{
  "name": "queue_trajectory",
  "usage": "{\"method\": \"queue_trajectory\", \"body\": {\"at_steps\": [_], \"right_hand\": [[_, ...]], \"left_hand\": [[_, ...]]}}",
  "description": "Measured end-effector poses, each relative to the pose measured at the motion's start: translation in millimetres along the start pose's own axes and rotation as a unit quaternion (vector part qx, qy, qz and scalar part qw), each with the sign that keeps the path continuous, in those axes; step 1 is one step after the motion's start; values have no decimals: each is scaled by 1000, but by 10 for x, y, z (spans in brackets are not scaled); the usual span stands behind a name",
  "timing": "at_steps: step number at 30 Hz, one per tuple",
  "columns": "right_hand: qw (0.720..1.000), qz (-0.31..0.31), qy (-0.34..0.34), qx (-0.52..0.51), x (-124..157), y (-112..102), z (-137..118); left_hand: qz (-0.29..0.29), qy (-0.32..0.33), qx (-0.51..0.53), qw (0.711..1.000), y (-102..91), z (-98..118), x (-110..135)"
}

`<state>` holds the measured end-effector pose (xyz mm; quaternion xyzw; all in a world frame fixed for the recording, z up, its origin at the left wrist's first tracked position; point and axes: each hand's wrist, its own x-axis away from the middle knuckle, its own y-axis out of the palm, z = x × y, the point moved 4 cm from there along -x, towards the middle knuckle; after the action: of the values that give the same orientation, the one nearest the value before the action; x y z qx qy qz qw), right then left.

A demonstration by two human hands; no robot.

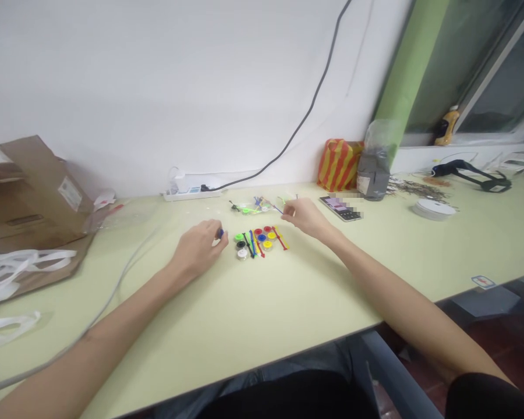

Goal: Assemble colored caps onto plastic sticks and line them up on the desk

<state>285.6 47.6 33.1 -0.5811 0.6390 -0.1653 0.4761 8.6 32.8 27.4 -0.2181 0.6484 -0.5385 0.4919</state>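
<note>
My left hand [199, 247] rests on the pale green table [262, 302] with its fingers pinched round a small blue piece [220, 233]. My right hand [304, 216] is farther back, fingers pinched on a thin blue stick [277, 208] that points left. Between the hands lies a cluster of small round coloured discs [262, 238], green, black, white, red, blue and yellow, with several coloured sticks [280, 238] among them. Behind the cluster is a loose heap of more coloured sticks in a clear bag [252, 205].
A phone [341, 208] lies right of my right hand. A white power strip [192, 192] with a black cable sits by the wall. An open cardboard box [35, 198] and white straps are at left. A striped bag [338, 164], dark jar [373, 174] and white tape roll [434, 209] are at right.
</note>
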Motion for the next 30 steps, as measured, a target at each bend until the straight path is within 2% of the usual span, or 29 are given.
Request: {"method": "queue_trajectory", "body": {"at_steps": [2,6,11,16,25,30], "right_hand": [[996,-50,39,54,-4,27,133],[981,-159,86,72,31,92,213],[971,-220,62,70,35,46,150],[967,-237,26,91,16,12,138],[971,-223,-16,86,-21,166,150],[970,-222,-21,96,-6,162,113]], "left_hand": [[-45,-26,-57,997,54,-105,-30],[-132,-82,-108,982,169,-301,-42],[-155,-83,-102,979,230,-383,-44],[-164,-82,-107,977,239,-386,-46],[-165,-81,-106,977,234,-383,-52],[-160,-82,-100,979,241,-392,-54]]}}
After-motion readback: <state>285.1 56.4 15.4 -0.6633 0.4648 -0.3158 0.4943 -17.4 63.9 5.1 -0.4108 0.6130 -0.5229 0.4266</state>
